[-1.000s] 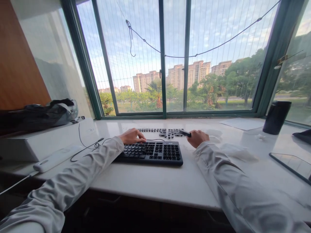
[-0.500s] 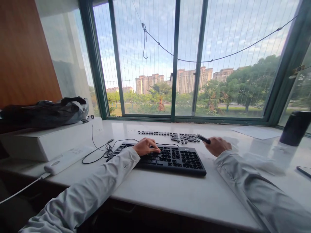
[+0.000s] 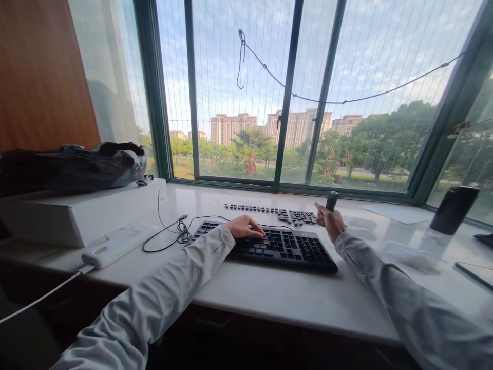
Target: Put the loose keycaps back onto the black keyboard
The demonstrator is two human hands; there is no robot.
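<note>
A black keyboard (image 3: 296, 262) lies near the front of the white desktop; many key positions show without caps, while some caps remain on the lower middle part. My left hand (image 3: 245, 227) reaches over the keyboard's left half, thumb and fingers drawn together at the keys. What is between the fingertips, if anything, is hidden. Right of the keyboard, my right hand (image 3: 331, 222) is raised and wrapped around a short dark tool (image 3: 332, 200), whose upper end sticks up from the fist. Loose black keycaps (image 3: 302, 217) lie in rows behind the keyboard.
A coiled black cable (image 3: 184, 236) lies left of the keyboard. A white power strip (image 3: 115, 246) and a white box (image 3: 84, 210) with a black bag (image 3: 73, 167) sit further left. At right are clear plastic bags (image 3: 410, 256), paper (image 3: 396, 213) and a dark cylinder (image 3: 453, 209). The window (image 3: 239, 180) borders the desk.
My right hand has turned, tipping the dark tool from pointing left over the keycaps to upright. My left hand stays at the keys. The whole view has shifted and tilted slightly.
</note>
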